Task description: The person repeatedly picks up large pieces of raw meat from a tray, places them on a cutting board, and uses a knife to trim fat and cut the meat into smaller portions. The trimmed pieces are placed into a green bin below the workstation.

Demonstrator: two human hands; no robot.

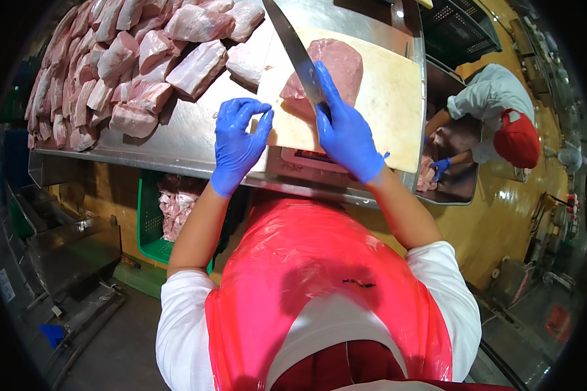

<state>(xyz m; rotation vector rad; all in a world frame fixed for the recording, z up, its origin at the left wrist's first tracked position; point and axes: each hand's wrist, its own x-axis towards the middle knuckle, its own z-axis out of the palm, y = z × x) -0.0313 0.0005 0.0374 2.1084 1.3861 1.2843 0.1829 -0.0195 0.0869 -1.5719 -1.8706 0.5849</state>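
Observation:
In my blue-gloved right hand (351,133) is a long knife (292,49), gripped with the index finger stretched along the blade. The blade points up and to the left. It passes over a pink slab of raw meat (341,62) on a white cutting board (388,98); whether it touches the meat cannot be told. My left hand (240,140), also gloved in blue, is off the board's left edge. Its thumb and forefinger are pinched together and the other fingers curl; anything between them is too small to make out.
Many raw meat chunks (134,62) cover the steel table (182,146) on the left. Below its edge, a green crate (151,225) holds meat scraps. A scale's red display (314,155) shows beneath the board. At right, a red-capped co-worker (502,111) reaches into a metal bin (460,186).

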